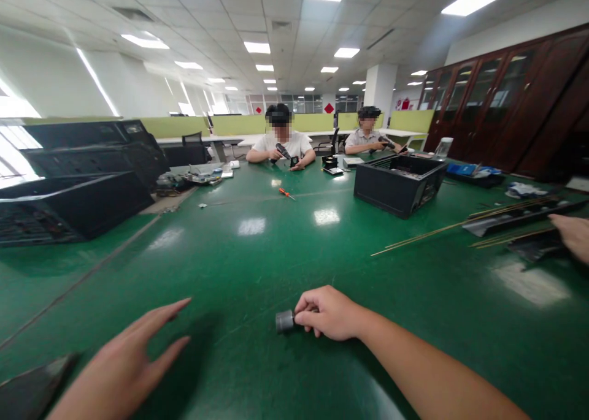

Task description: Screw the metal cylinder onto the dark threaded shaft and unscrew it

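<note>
My right hand (327, 313) pinches one end of a small grey metal cylinder (284, 322) at the near middle of the green table (221, 248). Its far end points left, and my fingers hide the near end. Over the table to the left, my left hand (133, 352) is open, thumb and fingers spread, with nothing in it. At the bottom left corner lies a dark flat piece (37, 386), apart from that hand.
Black computer cases (400, 190) stand at the right back and left (92, 205). An orange screwdriver (285, 193) lies mid-table. Thin rods (427, 231) and dark metal strips lie right, near another person's hand (573, 233). Two people (280, 144) sit opposite, holding power drills.
</note>
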`<state>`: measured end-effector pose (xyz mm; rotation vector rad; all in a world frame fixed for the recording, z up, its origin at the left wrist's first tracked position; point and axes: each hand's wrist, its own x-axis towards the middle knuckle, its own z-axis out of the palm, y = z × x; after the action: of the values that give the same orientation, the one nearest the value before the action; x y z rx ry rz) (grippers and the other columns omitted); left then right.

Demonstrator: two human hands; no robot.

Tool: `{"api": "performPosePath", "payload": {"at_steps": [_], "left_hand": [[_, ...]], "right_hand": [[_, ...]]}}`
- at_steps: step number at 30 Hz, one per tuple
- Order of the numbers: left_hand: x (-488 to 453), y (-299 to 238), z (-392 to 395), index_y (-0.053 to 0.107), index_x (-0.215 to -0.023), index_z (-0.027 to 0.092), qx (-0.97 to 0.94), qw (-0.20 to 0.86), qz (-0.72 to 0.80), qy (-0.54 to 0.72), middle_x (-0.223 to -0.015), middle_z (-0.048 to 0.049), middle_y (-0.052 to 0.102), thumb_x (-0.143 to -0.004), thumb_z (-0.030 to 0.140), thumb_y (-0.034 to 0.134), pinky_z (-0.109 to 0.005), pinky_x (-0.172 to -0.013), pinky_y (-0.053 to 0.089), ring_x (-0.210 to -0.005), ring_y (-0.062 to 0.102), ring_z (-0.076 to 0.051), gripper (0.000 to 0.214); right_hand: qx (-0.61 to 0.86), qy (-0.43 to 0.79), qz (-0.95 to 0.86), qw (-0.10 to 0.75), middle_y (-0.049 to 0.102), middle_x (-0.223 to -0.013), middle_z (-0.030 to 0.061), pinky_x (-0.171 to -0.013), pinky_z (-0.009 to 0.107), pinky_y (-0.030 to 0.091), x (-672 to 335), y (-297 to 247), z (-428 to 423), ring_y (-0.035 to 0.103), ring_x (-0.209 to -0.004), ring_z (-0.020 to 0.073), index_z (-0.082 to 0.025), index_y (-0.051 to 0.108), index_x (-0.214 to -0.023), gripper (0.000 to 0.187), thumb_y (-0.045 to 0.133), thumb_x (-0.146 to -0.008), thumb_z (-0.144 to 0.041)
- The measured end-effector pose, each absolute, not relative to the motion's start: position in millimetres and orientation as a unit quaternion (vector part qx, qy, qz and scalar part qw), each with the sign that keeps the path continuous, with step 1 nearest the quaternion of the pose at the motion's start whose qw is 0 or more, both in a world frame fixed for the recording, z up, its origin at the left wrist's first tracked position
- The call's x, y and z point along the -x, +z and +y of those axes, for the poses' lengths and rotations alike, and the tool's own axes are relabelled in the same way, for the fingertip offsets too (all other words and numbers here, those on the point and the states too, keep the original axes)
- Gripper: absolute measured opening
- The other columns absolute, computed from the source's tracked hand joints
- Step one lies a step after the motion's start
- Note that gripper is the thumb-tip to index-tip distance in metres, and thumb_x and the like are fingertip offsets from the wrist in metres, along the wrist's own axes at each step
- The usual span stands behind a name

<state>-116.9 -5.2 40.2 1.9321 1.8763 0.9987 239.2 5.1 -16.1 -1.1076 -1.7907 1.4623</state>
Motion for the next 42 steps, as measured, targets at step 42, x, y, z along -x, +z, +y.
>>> {"api": "performPosePath", "payload": {"at_steps": [42], "left_hand": [[-20,2,-5,0.069,-0.102,0.028,-0.796,0.238,0.436,0.346,-0.099,0.0002,0.073,-0.079,0.021,0.072,-0.028,-0.079,0.057,-0.087,0.069,-0.017,0.024]], "right_hand": [[0.444,0.280,-0.763,0.378,0.062,-0.073,-0.0011,-0.058,0.022,0.038,-248,-13,1,0.055,-0.063,0.0110,-0.019,0.074,-0.080,0.008,0.076,-0.073,-0.022]]}}
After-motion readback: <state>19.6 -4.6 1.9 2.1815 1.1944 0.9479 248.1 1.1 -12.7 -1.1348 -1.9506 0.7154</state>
